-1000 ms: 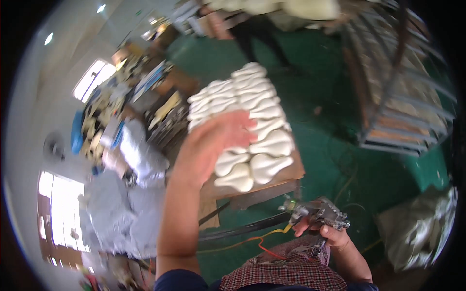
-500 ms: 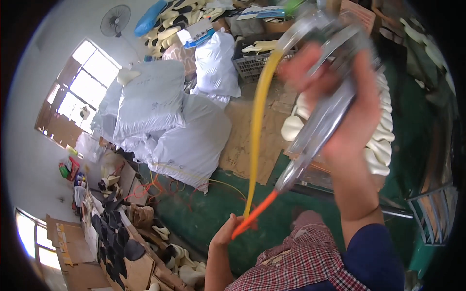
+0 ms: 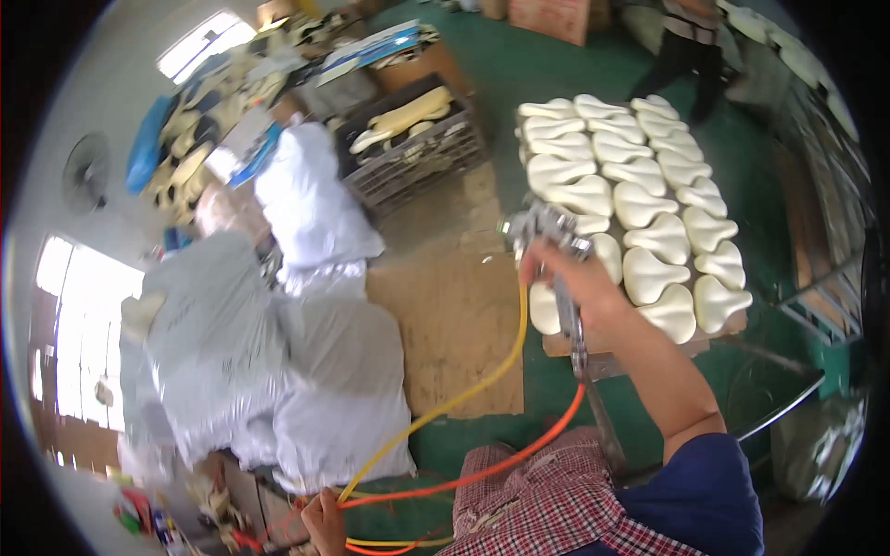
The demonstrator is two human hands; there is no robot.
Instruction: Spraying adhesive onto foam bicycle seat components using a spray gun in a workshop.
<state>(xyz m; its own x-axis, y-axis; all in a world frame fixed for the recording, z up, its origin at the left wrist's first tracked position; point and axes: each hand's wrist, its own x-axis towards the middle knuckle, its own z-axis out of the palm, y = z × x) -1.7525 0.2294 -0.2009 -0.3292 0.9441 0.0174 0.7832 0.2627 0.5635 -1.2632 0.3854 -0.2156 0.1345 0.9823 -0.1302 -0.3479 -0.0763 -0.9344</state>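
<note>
My right hand [image 3: 579, 283] is wrapped around the grip of a metal spray gun [image 3: 547, 227], held up in front of me. A yellow hose [image 3: 482, 380] and an orange hose [image 3: 501, 474] run from the gun down to the lower left. There my left hand [image 3: 324, 522] is closed on the two hoses. Just beyond the gun lie rows of cream foam pads [image 3: 656, 239], shaped like bicycle saddles, on a low board. The gun overlaps the left row in view; whether it touches any pad I cannot tell.
Big stuffed white sacks [image 3: 222, 343] are piled at the left, beside flat cardboard [image 3: 445, 324] on the green floor. A crate [image 3: 422, 157] with foam pieces stands behind. A person [image 3: 686, 56] is at the far right, and a metal rack [image 3: 825, 301] stands at the right edge.
The view has swung to the right. My right hand has lowered the spray gun away from close to the camera, toward the pads. My left hand still grips the hoses, now further left.
</note>
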